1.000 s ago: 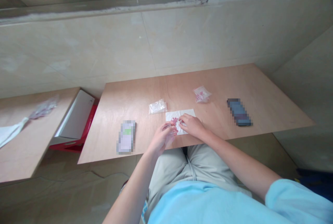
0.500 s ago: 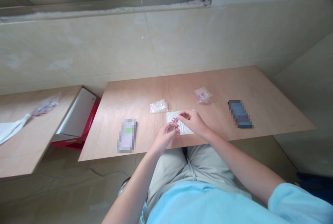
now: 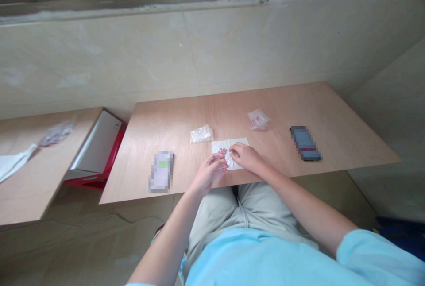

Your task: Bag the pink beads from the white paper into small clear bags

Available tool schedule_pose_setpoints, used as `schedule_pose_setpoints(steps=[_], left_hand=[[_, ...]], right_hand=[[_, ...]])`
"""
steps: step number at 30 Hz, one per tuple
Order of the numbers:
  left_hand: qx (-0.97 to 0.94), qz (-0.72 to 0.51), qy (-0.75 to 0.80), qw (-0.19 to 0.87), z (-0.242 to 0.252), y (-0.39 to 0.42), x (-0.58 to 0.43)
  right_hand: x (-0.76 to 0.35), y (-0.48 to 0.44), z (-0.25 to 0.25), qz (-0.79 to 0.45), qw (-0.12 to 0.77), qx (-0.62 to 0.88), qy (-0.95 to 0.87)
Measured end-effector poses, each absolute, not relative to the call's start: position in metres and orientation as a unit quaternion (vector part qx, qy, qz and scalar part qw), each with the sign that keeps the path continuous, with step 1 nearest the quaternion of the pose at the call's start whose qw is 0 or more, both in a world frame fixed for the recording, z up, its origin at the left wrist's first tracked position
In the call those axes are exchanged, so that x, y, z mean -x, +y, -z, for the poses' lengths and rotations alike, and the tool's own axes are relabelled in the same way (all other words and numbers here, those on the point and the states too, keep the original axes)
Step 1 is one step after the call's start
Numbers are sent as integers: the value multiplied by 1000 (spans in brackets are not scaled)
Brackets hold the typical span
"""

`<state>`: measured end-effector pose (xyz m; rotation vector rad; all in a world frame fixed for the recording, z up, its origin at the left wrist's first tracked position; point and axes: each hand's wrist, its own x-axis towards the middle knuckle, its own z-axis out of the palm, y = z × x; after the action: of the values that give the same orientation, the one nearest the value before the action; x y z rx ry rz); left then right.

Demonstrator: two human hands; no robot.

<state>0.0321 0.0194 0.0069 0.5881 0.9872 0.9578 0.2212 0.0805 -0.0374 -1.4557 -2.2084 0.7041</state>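
A white paper napkin point(image 3: 222, 145) lies near the front edge of the wooden table point(image 3: 272, 100), with a small heap of pink beads point(image 3: 222, 151) on it. My right hand point(image 3: 245, 157) rests on the napkin with fingertips pinched next to the beads. My left hand point(image 3: 209, 173) hovers at the napkin's left edge, fingers curled and pinched on something too small to make out. The two hands almost touch.
A clear plastic bag point(image 3: 201, 134) lies behind the napkin, and another small bag with pink beads point(image 3: 257, 120) lies to the right. A phone point(image 3: 161, 171) sits at the left, a dark phone point(image 3: 304, 142) at the right. A second table point(image 3: 36, 162) and a red-and-white box point(image 3: 96, 153) stand left.
My right hand lifted slightly off the napkin half a second ago and is now back down by the beads. My left hand stays beside it.
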Motion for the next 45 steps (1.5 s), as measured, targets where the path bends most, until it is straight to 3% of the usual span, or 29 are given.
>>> schedule_pose_setpoints(steps=[8,22,42,45], left_hand=[[-257,-461,455,717,0,22,-27],[-223,-451,447,740,-5,21,-28],[-284,-440,453,721,-4,20,-33],[-310,-435,460,709,-2,20,-33]], right_hand=[[-215,76,36,-205,144,507,-825],[-215,78,40,-181,123,520,-825],[-234,90,50,-209,142,525,-813],[-233,90,45,-230,176,519,-804]])
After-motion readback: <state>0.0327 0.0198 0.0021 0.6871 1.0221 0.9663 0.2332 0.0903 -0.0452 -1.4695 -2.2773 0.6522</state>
